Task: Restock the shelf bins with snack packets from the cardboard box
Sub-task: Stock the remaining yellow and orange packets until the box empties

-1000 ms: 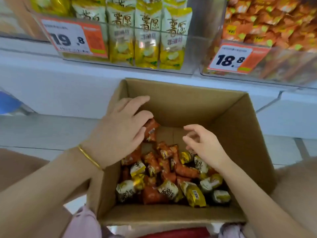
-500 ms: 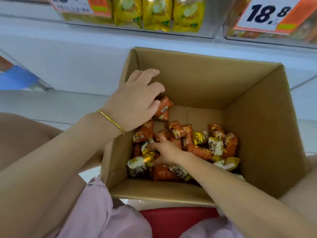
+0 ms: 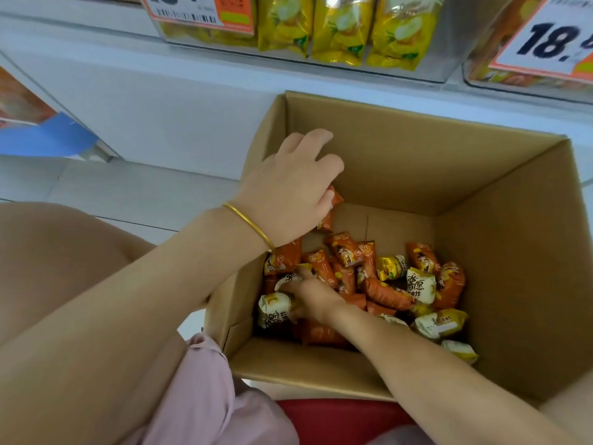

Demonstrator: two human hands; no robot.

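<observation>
Head view: I reach with both hands into the open cardboard box (image 3: 417,162), which sits on the floor (image 3: 128,187) below the shelf. The snack packets (image 3: 385,277), orange ones and white-and-yellow ones, lie in a loose heap across the box bottom, thickest toward the left and near walls.

My left hand (image 3: 288,187), a gold bangle (image 3: 250,224) at the wrist, is raised by the left wall with its fingers curled over an orange packet (image 3: 330,208). The packet hangs beneath them, its long axis running from near to far.

My right hand (image 3: 316,295) is deep in the heap, reaching left. Its fingers and thumb lie either side of a white-and-yellow packet (image 3: 276,308) that sits flat against the left wall. I cannot tell whether they have closed on it. The hands are apart, the left above and beyond the right.

The shelf bins lie up and past the box's far wall. The yellow bin (image 3: 459,33) is straight ahead, and the orange bin (image 3: 481,73) is to the right behind its price tag (image 3: 552,36). As I judge it, the left hand is much nearer to both bins and its orange packet belongs to the right-hand one. That lift would have to clear the far wall and the bin's front lip.

My left forearm crosses the left wall above my right hand, so the right has little room to rise. A red item (image 3: 337,419) shows beneath the box's near edge
</observation>
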